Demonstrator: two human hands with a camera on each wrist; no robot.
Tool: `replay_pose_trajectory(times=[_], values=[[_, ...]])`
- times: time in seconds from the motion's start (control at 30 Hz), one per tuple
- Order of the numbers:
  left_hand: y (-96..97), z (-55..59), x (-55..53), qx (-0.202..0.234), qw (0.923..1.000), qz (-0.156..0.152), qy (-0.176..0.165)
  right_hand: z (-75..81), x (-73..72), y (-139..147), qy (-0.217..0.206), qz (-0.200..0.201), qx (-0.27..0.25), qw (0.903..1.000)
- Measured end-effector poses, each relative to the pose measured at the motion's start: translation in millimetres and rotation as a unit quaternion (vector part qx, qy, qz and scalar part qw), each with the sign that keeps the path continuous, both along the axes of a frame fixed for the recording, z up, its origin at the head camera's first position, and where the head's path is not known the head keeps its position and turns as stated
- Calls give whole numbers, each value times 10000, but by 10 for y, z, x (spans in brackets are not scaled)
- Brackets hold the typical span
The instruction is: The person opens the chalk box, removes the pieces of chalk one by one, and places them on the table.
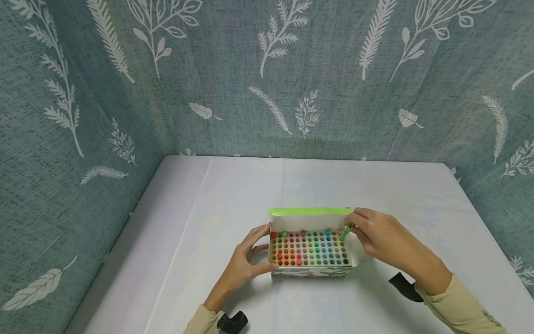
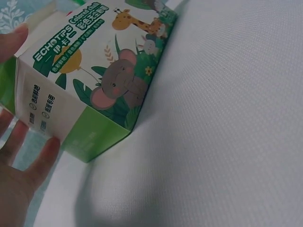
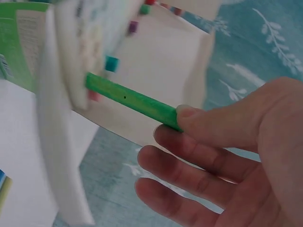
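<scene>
The tabletop (image 1: 225, 195) is softly shadowed, box flap (image 3: 59, 151) blurred.

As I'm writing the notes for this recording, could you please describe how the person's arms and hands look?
The left hand and right hand wear no gloves. The left sleeve and right sleeve are pale khaki; the right one bears a small darker pattern. Black pieces show at both wrists, the left one and the right one. No cables are visible.

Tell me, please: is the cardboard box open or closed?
The box is open: its lid stands raised at the back, and the grid of holes inside shows from above.
</scene>
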State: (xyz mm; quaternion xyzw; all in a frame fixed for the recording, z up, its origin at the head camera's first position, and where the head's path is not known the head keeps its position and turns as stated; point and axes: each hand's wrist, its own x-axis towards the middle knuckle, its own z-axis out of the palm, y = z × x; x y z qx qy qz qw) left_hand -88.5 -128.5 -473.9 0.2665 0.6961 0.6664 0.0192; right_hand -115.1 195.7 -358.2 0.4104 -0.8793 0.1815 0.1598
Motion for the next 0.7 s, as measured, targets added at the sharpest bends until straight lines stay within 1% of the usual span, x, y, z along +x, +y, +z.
replay_pose_trajectory(times=[0.13,0.37,0.43,0.53,0.7], values=[[7,13,-2,0,10000,5,1,94,-6,93,-11,-38,-305,9995],[4,20,-6,-54,10000,46,54,204,-17,256,-437,-36,-848,9954],[4,19,-7,-38,10000,36,13,228,-12,295,-503,-48,-1010,9936],[5,9,-6,-57,10000,17,30,249,-2,358,-537,-125,-1250,9906],[11,-8,-6,-113,9999,27,60,265,13,470,-560,-372,-1590,9850]])
